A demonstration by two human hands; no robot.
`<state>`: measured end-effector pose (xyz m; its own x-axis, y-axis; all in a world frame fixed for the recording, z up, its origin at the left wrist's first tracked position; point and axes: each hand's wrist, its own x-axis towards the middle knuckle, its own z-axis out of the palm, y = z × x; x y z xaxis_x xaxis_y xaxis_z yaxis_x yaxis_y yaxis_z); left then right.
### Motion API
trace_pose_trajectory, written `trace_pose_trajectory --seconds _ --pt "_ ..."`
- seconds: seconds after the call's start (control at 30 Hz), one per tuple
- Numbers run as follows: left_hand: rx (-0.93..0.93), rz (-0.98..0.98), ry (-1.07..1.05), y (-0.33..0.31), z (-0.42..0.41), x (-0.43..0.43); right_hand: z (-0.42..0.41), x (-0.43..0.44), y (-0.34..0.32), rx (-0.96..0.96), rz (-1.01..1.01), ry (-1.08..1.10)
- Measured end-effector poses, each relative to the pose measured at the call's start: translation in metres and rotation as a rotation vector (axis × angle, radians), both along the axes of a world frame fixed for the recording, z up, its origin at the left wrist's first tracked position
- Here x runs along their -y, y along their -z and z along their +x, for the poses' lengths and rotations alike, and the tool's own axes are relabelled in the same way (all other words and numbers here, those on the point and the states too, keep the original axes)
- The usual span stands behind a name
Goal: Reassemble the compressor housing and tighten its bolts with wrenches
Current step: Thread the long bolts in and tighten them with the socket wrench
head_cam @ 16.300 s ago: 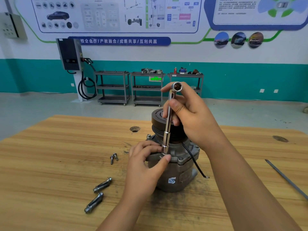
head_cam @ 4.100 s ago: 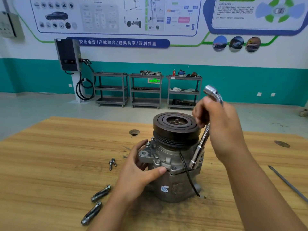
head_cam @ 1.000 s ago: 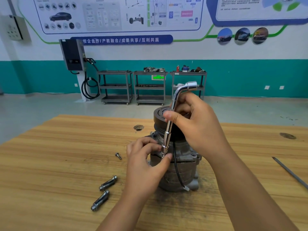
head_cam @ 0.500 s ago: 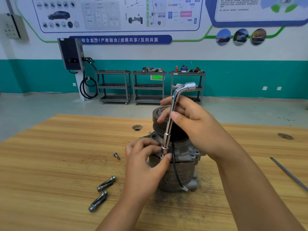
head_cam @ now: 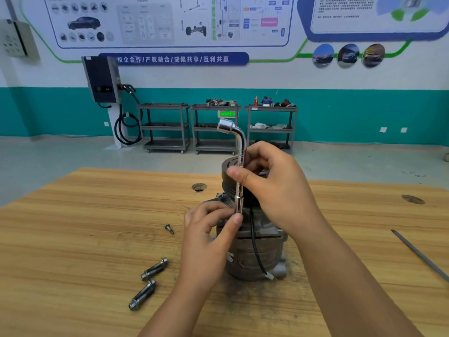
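Chrome wrench [head_cam: 242,152] stands upright, its socket end down at the near-left flange of the compressor [head_cam: 257,254]. Compressor sits pulley-up, mid-table [head_cam: 97,215].

Your right hand [head_cam: 277,188] pinches the shaft halfway up, thumb on the near side, other fingers curled behind it. Your left hand [head_cam: 206,239] is curled at the socket end, thumb and forefinger closed on its tip to steady it. Whether a bolt sits under the socket is hidden.

Loose on the wood, left of the compressor: one short bolt [head_cam: 169,228], and two long bolts [head_cam: 154,268] nearer you. Thin rod [head_cam: 422,256] lies well apart, right.

Step in hand, by my reading: seating the socket on a flange bolt. Next move calls for keeping the shaft in line with the bolt, spinning it by fingers until the thread bites, then swinging the bent arm for torque while your left braces the housing. Loose bolts suggest more fastening remains.
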<state>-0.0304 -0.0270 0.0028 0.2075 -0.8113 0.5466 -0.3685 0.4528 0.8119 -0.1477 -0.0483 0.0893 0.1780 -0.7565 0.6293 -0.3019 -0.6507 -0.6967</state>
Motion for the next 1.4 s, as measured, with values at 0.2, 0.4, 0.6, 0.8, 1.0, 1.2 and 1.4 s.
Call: trace_pose_trajectory --seconds 0.2,0.4,0.6,0.8,1.0,1.2,1.4 --pt "0.031 0.047 0.054 0.001 0.001 0.001 -0.009 0.002 -0.003 -0.033 0.119 -0.188" --pt "-0.013 0.031 0.055 0.001 0.001 0.002 -0.005 0.000 -0.003 -0.021 0.062 -0.106" --pt "-0.015 0.015 0.039 0.002 0.002 0.002 0.001 -0.001 0.001 -0.035 -0.023 0.027" --pt "-0.027 0.028 0.027 0.001 0.001 0.003 -0.008 0.000 -0.001 -0.053 0.074 -0.166" --pt "-0.019 0.015 0.027 0.002 0.000 0.002 -0.008 0.002 0.000 -0.051 0.013 -0.087" --pt "0.010 0.033 0.007 0.001 0.000 0.002 -0.010 0.001 0.000 -0.075 0.019 -0.139" --pt "-0.053 0.024 0.026 0.000 0.000 0.002 -0.010 0.002 0.000 -0.053 0.012 -0.109"
